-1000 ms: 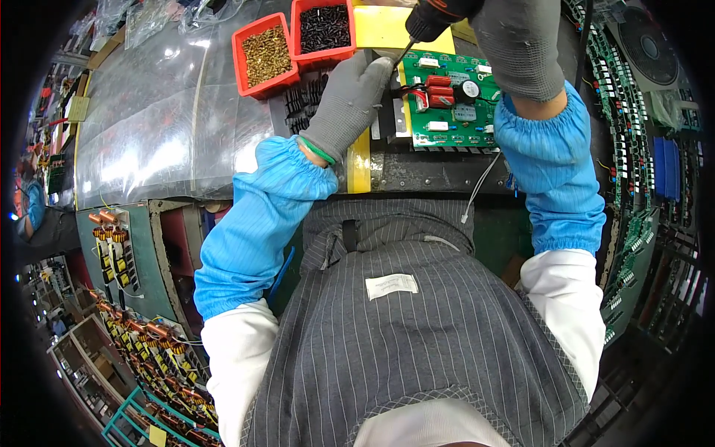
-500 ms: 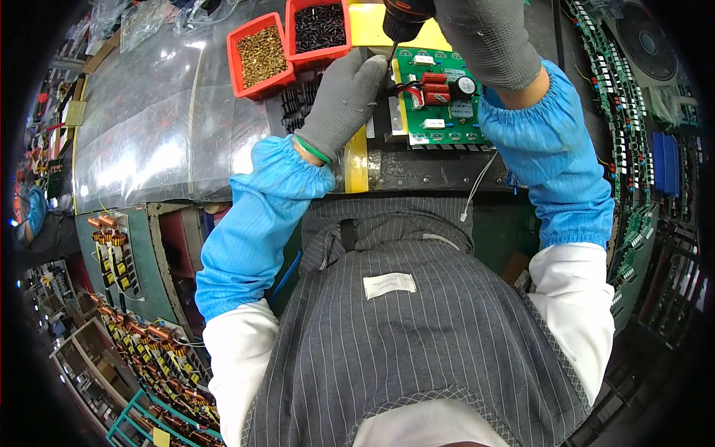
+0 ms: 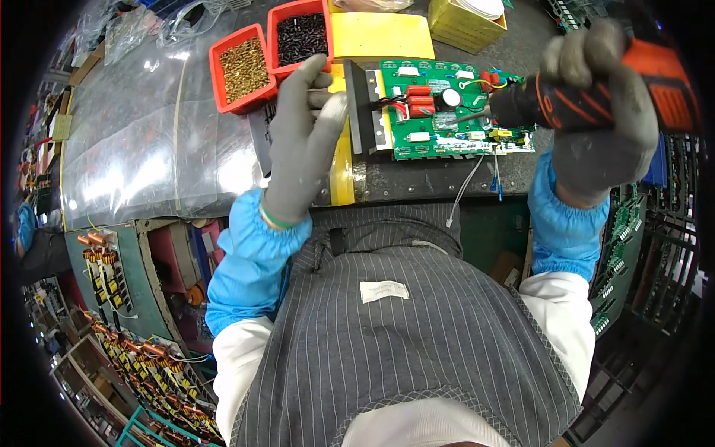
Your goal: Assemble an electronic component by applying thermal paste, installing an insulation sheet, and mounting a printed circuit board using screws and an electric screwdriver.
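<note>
My left hand (image 3: 298, 145), in a grey glove, hovers left of the circuit board with fingers apart and nothing visible between them. Its fingertips overlap the edge of a red bin of black screws (image 3: 301, 37). My right hand (image 3: 607, 153), also gloved, is wrapped round an orange and black power screwdriver (image 3: 570, 104), held sideways with its bit pointing left over the board. The green circuit board (image 3: 397, 82) carries red and white components and a round capacitor. An upright black plate (image 3: 360, 112) stands along its left edge, with wires running to it.
A second red bin holds brass-coloured parts (image 3: 244, 68). Behind the board lie a yellow sheet (image 3: 381, 36) and a yellow box (image 3: 463, 28). Clear plastic sheeting (image 3: 156, 127) covers the left of the bench. Rows of boards (image 3: 614, 261) stand at the right.
My right hand has swung the screwdriver from the board's far left corner to its right side, tipping it sideways. My left hand has moved left off the board's edge, its fingers spreading.
</note>
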The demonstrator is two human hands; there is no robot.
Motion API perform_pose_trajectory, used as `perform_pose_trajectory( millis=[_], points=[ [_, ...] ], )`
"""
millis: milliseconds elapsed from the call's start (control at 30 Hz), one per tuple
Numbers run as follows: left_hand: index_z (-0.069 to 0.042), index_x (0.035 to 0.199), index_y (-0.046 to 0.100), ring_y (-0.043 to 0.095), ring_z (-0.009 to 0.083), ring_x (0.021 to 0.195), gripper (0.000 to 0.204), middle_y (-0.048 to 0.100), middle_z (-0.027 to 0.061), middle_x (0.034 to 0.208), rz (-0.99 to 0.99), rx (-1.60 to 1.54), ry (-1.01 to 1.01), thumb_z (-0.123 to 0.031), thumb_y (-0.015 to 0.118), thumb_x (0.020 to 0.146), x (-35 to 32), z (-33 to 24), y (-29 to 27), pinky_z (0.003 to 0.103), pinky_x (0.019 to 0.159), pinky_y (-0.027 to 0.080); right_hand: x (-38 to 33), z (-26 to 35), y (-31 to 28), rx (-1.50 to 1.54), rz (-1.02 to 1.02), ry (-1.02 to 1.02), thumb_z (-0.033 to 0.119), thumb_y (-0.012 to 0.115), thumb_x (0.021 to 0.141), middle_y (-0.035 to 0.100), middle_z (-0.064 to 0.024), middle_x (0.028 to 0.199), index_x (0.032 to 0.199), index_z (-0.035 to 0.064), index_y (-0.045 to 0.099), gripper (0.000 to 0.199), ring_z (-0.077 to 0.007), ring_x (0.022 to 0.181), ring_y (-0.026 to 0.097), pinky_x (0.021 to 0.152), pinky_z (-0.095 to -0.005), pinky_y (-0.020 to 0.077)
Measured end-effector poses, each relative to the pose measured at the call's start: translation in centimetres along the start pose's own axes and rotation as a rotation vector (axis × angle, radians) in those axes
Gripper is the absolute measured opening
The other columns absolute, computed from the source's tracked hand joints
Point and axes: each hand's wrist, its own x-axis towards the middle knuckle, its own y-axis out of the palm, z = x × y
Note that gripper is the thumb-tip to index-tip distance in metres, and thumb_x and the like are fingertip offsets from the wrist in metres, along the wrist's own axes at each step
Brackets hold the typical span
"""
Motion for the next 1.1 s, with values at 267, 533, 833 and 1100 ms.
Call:
perform_pose_trajectory(
  millis=[267, 533, 833, 1100],
  points=[
    [-0.008, 0.119, 0.072, 0.060, 0.0298, 0.116, 0.030, 0.056, 0.0157, 0.126, -0.003, 0.356, 0.342, -0.015, 0.073, 0.089, -2.3, -1.0, 0.5, 0.041, 0.097, 0.051, -2.2, 0.0, 2.3, -0.248, -0.204, 0.061, 0.021, 0.057, 0.091, 0.054, -0.0090, 0.087, 0.103, -0.0009, 0.054, 0.025, -0.0172, 0.073, 0.053, 0.069, -0.0369, 0.0501],
    [-0.013, 0.106, 0.078, 0.054, 0.0388, 0.127, 0.031, 0.064, 0.0107, 0.125, 0.121, 0.625, 0.551, -0.017, 0.087, 0.076, -2.8, -2.7, 2.0, 0.050, 0.107, 0.044, -1.7, 0.9, 2.2, -0.115, -0.151, -0.019, 0.017, 0.055, 0.091, 0.053, -0.0077, 0.091, 0.102, -0.0004, 0.053, 0.021, -0.0156, 0.077, 0.054, 0.071, -0.0371, 0.0494],
    [-0.014, 0.097, 0.078, 0.054, 0.0370, 0.129, 0.028, 0.066, 0.0061, 0.125, 0.104, 0.662, 0.597, -0.024, 0.088, 0.073, -2.5, -2.1, 3.0, 0.052, 0.110, 0.038, -0.6, 2.6, 2.3, 0.271, 0.011, 0.132, 0.026, 0.063, 0.092, 0.050, -0.0019, 0.101, 0.099, 0.0109, 0.053, 0.020, -0.0126, 0.088, 0.052, 0.084, -0.0339, 0.0426],
    [-0.015, 0.093, 0.080, 0.053, 0.0352, 0.130, 0.027, 0.068, 0.0061, 0.123, 0.042, 0.542, 0.527, -0.022, 0.090, 0.070, -2.8, -1.4, 2.7, 0.050, 0.106, 0.045, -0.9, 2.0, 1.9, 0.320, -0.038, 0.096, 0.029, 0.067, 0.090, 0.050, -0.0023, 0.096, 0.099, 0.0114, 0.055, 0.022, -0.0120, 0.089, 0.053, 0.083, -0.0349, 0.0420]
  ],
)
